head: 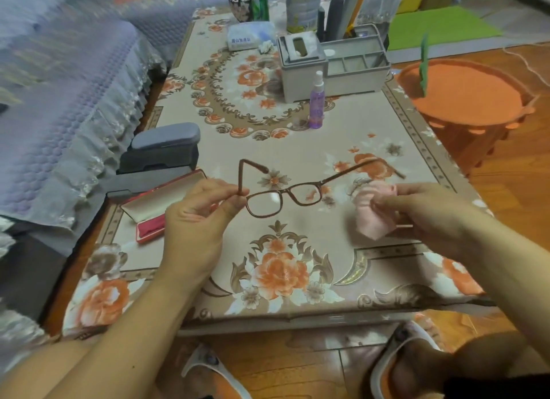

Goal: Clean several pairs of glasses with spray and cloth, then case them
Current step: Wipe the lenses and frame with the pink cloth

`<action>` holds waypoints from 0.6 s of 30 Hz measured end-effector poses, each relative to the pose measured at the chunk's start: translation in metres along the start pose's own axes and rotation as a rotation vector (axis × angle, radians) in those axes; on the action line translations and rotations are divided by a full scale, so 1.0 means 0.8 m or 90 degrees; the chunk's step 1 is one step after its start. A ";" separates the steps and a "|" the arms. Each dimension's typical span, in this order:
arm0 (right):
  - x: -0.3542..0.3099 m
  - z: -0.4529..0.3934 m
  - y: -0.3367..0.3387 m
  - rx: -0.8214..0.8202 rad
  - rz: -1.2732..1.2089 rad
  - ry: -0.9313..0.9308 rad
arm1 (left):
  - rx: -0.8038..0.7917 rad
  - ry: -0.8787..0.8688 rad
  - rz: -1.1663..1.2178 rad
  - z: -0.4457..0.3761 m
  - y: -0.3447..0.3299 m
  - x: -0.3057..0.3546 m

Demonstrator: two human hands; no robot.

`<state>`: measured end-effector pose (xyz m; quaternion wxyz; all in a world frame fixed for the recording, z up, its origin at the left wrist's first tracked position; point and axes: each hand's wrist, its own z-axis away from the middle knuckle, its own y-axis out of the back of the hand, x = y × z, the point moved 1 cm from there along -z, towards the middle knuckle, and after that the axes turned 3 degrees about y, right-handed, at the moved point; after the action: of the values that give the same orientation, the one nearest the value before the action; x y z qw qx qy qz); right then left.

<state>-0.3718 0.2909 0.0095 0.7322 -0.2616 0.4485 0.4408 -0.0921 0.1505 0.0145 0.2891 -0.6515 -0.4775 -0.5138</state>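
Brown-framed glasses point(285, 194) hang above the flowered table point(297, 136) with both temples unfolded. My left hand point(198, 217) pinches the left temple near its hinge. My right hand point(428, 214) grips a bunched pink cloth point(370, 217) just right of the lenses, apart from the frame. A purple spray bottle point(316, 101) stands upright further back. An open red case point(154, 205) with a pale lining lies at the left edge. Behind it, closed grey cases point(163, 148) are stacked.
A grey tissue box and organiser point(333, 68) stand at the back, with cans, a tissue pack and a large tin behind. A sofa with a purple cover point(59, 101) runs along the left. An orange stool point(464, 101) stands to the right. My slippered feet show under the near edge.
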 end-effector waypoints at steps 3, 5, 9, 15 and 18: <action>0.013 0.030 -0.045 -0.087 -0.121 -0.101 | 0.033 -0.004 -0.043 0.015 -0.011 0.001; 0.016 0.046 -0.083 -0.174 -0.269 -0.146 | 0.037 -0.037 -0.104 0.028 -0.027 0.003; 0.012 0.046 -0.129 -0.252 -0.484 -0.117 | 0.005 -0.113 -0.170 0.046 -0.055 0.004; 0.010 0.028 -0.141 -0.161 -0.410 -0.016 | -0.028 -0.229 -0.275 0.049 -0.072 0.002; 0.010 0.018 -0.141 -0.139 -0.415 0.006 | -0.007 -0.262 -0.330 0.044 -0.070 -0.001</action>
<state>-0.2651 0.2519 0.0079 0.7999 -0.4705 0.2948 0.2276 -0.1297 0.2016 -0.0035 0.0428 -0.5999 -0.6732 -0.4302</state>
